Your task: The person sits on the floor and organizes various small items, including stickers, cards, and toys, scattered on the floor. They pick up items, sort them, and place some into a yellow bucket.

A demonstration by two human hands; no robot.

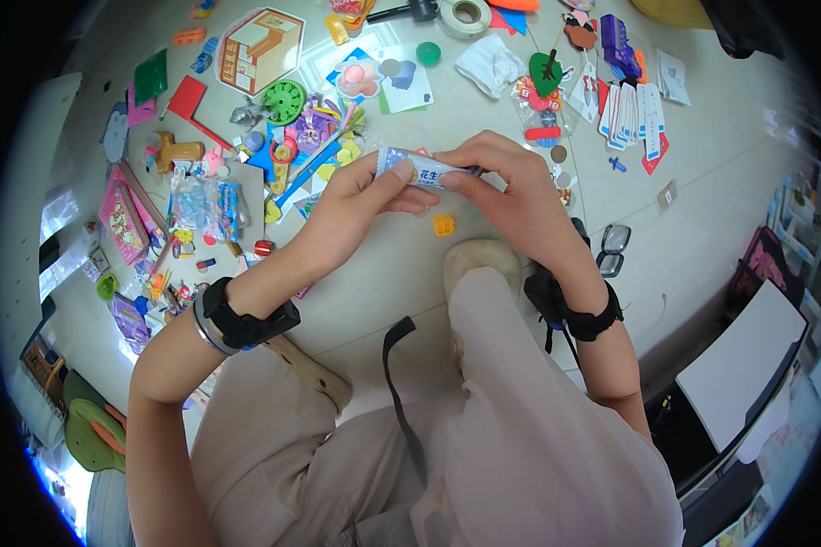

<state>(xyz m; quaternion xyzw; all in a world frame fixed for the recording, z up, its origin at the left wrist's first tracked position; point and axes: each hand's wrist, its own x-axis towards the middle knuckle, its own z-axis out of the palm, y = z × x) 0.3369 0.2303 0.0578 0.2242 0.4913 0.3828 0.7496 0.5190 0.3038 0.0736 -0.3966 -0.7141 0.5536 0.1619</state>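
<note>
A small white-and-blue wrapped packet [421,169], bearing printed writing, is stretched between my two hands above the tiled floor. My left hand [362,188] pinches its left end, with the thumb on top and the fingers underneath. The thumb and fingers of my right hand [505,174] grip the other end, where a dark tip pokes out beside the forefinger. What that tip is, I cannot tell. Below the packet lies a small yellow plastic block [443,225] on the floor, touched by neither hand.
Toys and trinkets crowd the floor at left, among them a green disc [284,102] and a pink box [124,217]. Ahead lie a tape roll [477,29] and white cloth [490,66]. Several cards [631,116] and an open black case [614,249] are at right. My shoe [477,256] is close below.
</note>
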